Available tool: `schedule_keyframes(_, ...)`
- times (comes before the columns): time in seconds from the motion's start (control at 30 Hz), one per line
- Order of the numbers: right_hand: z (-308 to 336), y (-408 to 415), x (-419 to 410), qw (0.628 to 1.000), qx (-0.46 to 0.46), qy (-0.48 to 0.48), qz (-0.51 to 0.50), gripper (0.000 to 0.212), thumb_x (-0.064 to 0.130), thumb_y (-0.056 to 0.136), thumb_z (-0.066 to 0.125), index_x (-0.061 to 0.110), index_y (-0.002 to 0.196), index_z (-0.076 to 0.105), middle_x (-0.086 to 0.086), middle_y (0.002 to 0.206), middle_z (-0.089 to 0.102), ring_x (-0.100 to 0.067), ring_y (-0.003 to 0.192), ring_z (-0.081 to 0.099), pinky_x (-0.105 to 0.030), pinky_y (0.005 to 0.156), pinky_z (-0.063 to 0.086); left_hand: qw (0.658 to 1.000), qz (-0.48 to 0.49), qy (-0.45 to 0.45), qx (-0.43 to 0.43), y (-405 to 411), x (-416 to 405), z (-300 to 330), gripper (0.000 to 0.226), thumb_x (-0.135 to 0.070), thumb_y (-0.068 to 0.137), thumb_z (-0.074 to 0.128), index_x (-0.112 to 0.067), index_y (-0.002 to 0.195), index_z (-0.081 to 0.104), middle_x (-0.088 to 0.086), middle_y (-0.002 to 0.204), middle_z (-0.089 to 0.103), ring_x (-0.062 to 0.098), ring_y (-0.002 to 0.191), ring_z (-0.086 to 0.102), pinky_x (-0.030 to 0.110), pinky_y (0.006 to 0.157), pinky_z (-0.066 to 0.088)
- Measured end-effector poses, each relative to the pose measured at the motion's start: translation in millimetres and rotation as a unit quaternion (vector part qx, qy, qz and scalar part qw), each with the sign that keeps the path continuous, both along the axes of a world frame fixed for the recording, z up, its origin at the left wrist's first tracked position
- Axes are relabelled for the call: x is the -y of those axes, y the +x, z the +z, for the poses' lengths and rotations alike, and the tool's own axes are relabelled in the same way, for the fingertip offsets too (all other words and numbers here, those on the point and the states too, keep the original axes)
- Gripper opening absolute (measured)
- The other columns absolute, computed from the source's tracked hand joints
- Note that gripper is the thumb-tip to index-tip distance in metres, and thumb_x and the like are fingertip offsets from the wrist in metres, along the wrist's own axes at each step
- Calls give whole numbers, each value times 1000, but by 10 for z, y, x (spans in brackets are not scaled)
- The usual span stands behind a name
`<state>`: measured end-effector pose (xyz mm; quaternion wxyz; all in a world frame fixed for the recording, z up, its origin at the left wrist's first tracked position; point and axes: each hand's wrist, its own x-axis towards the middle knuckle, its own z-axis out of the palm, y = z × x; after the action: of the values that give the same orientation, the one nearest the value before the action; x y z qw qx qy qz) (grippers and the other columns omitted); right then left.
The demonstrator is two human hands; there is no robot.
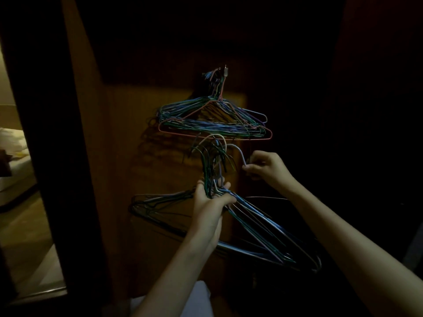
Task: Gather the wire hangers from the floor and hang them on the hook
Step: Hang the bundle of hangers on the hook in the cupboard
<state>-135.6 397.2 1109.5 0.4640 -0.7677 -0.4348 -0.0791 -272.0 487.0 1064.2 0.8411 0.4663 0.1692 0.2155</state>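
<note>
A thick bunch of wire hangers (212, 121), blue, green and one pink, hangs from a small metal hook (225, 70) on the wooden door. Below it my left hand (211, 199) grips the necks of a second bundle of wire hangers (256, 232), whose bodies fan out down to the right and left. Their curved tops stick up above my fist. My right hand (266, 167) pinches the curved top of one pale blue hanger (239, 152) from that bundle, just under the hanging bunch.
The scene is dim. The brown wooden door (128, 156) fills the middle, with a dark frame (45, 133) at left. A lit room with a bed (13, 156) shows past the frame. The right side is black.
</note>
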Motion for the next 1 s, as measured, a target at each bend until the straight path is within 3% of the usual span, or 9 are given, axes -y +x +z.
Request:
schedule_keyframes(0.03, 2, -46, 20, 1000, -6, 18, 5, 16, 13, 80, 69, 16, 70, 56, -8, 77, 61, -21, 74, 62, -36, 66, 54, 998, -3, -53, -35, 92, 5, -64, 58, 14, 77, 54, -1, 132, 39, 21, 124, 56, 29, 115, 56, 41, 102, 42)
schedule_keyframes(0.07, 14, -89, 38, 999, -11, 34, 13, 15, 14, 81, 69, 17, 70, 58, -7, 75, 61, -19, 71, 63, -31, 62, 53, 997, -13, -51, -53, 187, -8, -110, 62, 11, 74, 56, 4, 134, 39, 22, 130, 53, 31, 120, 53, 40, 102, 43)
schedule_keyframes(0.13, 48, -148, 57, 997, -28, 55, 42, 14, 12, 83, 66, 19, 72, 61, -2, 70, 60, -4, 58, 60, -16, 51, 47, 999, 27, 16, 16, 89, 69, 45, 70, 20, 78, 52, -6, 139, 31, 14, 124, 56, 27, 114, 55, 37, 97, 46)
schedule_keyframes(0.2, 75, -141, 47, 996, -40, 55, 60, 17, 10, 85, 64, 20, 72, 62, 2, 67, 60, 4, 50, 55, -9, 49, 41, 995, 73, 40, 59, -7, 154, 147, 82, 24, 77, 51, -12, 145, 23, 10, 128, 54, 24, 116, 54, 38, 100, 43)
schedule_keyframes(0.3, 96, -7, -43, 996, -46, 36, 61, 16, 10, 86, 64, 18, 72, 62, 3, 65, 58, 4, 48, 54, -9, 47, 41, 989, 83, 41, 115, 216, 100, 164, 89, 21, 78, 53, -18, 149, 15, 7, 139, 45, 24, 124, 48, 36, 105, 39)
schedule_keyframes(0.53, 276, 465, -395, 998, -36, 26, 53, 8, 9, 82, 69, 14, 82, 64, 6, 71, 60, 8, 48, 55, -7, 46, 40, 987, 99, 54, 110, 812, -426, 286, 88, 14, 79, 59, -24, 148, 20, 8, 148, 35, 25, 131, 42, 39, 106, 37)
schedule_keyframes(0.7, 351, 829, -611, 999, 1, 17, 29, 5, 11, 81, 70, 15, 81, 67, 9, 74, 62, 13, 58, 56, -4, 55, 41, 985, 112, 55, 122, 1141, -747, 405, 89, 17, 75, 59, -20, 148, 23, 12, 148, 36, 28, 133, 40, 42, 108, 36)
schedule_keyframes(0.9, 403, 1190, -834, 997, 29, 59, -39, 6, 16, 84, 67, 20, 80, 68, 9, 78, 64, 6, 69, 58, -3, 63, 44, 983, 93, 58, 144, 1339, -990, 499, 84, 22, 77, 52, -15, 148, 24, 10, 143, 43, 25, 124, 50, 43, 105, 40)
schedule_keyframes(1.0, 502, 1348, -883, 994, 40, 78, -58, 7, 20, 83, 67, 25, 79, 67, 15, 79, 62, 8, 73, 58, -9, 66, 45, 984, 100, 68, 132, 1384, -1080, 562, 79, 21, 77, 52, -13, 145, 29, 10, 138, 49, 25, 123, 51, 47, 107, 36)
